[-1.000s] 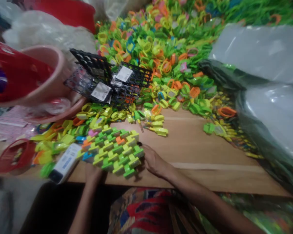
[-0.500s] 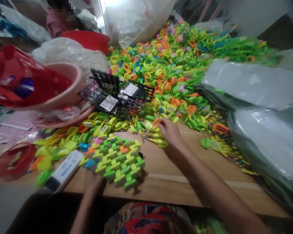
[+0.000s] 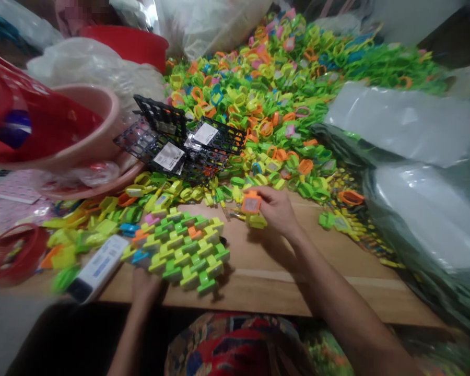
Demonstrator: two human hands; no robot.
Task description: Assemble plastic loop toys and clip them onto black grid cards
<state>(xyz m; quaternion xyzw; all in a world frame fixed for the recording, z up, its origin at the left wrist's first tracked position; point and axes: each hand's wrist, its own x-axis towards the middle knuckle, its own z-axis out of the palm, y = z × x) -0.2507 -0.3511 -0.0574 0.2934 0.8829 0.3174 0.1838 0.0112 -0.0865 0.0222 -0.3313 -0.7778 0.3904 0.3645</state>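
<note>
My right hand (image 3: 276,209) is closed in a pinch on an orange toy watch (image 3: 251,202) with a pale square face, held just above the tabletop. Below it lie a few yellow watch pieces (image 3: 255,221). At the left, my left hand (image 3: 145,284) grips the near-left edge of a rack packed with toy watch pieces (image 3: 186,248), mostly green and yellow with some orange, blue and pink. Its fingers are hidden under the rack, which sits tilted over the table.
Black lattice racks with white labels (image 3: 170,156) lie behind. A big heap of coloured toy watches (image 3: 266,104) spreads across the back. Pink basin (image 3: 109,104), red basket (image 3: 15,250) and white box (image 3: 100,266) stand left. Plastic-wrapped bundles (image 3: 415,209) are at right.
My right hand has picked up the orange toy watch from among the pieces and turned it face toward me. My left hand and the rack keep about the same place; the view has tipped slightly.
</note>
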